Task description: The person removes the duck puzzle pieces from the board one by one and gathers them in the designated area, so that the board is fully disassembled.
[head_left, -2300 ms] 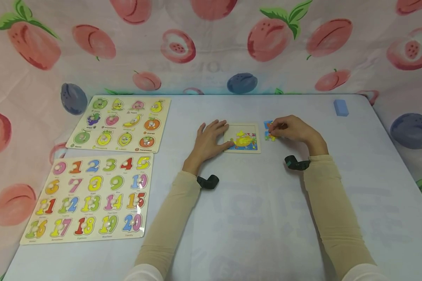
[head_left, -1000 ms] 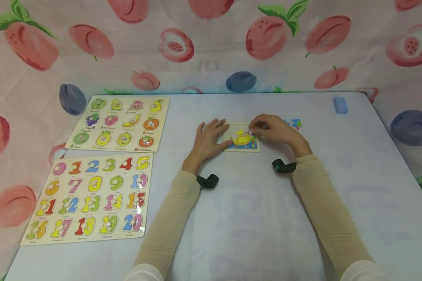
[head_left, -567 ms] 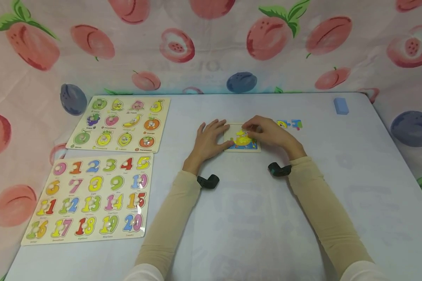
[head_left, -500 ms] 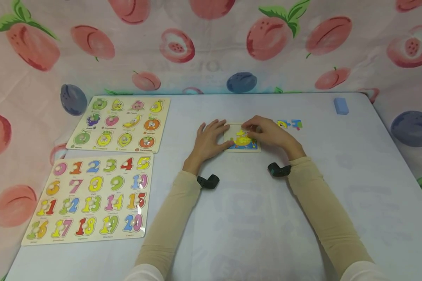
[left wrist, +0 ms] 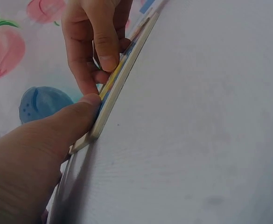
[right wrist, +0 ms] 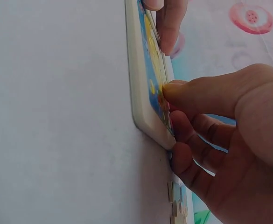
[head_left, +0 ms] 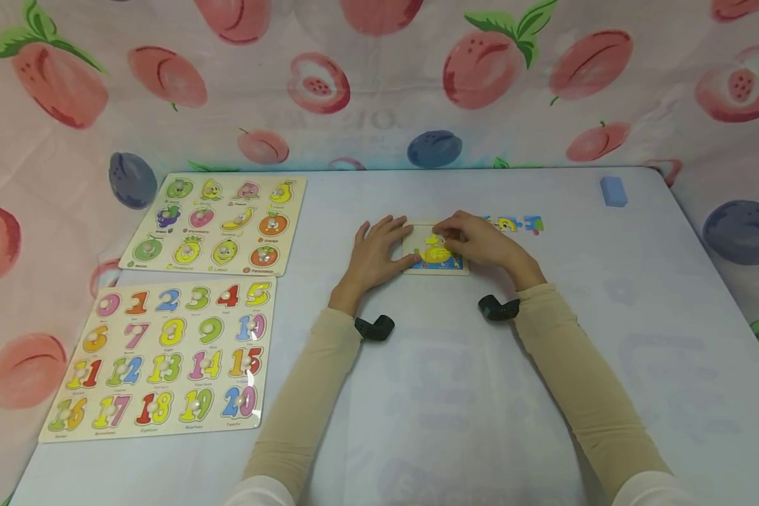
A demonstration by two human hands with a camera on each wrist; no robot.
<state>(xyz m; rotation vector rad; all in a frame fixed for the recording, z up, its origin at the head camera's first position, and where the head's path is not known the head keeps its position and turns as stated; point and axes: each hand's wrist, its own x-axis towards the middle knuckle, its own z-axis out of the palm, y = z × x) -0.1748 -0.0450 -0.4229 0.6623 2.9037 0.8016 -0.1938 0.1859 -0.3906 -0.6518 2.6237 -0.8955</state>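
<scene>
A small wooden jigsaw puzzle (head_left: 441,265) with a yellow duck picture lies at the middle of the table, its tray's upper left part bare wood. My left hand (head_left: 377,254) lies along its left side, fingers spread and thumb pressing the lower left corner. In the left wrist view that thumb (left wrist: 75,116) rests on the picture's near edge. Over the upper right part of the puzzle, my right hand (head_left: 483,242) has thumb and index finger curled at a puzzle piece, mostly hidden beneath them. In the right wrist view the right thumb (right wrist: 197,95) touches the picture.
Loose puzzle pieces (head_left: 533,224) lie in a row beyond the right hand. At the left are a fruit peg board (head_left: 211,221) and a number peg board (head_left: 158,358). A blue block (head_left: 613,191) stands at the far right. A fruit-print cloth hangs behind.
My right hand has moved left from the loose pieces onto the puzzle, then slid slightly further left over it. The loose pieces now show in a row farther back. The left hand has stayed put.
</scene>
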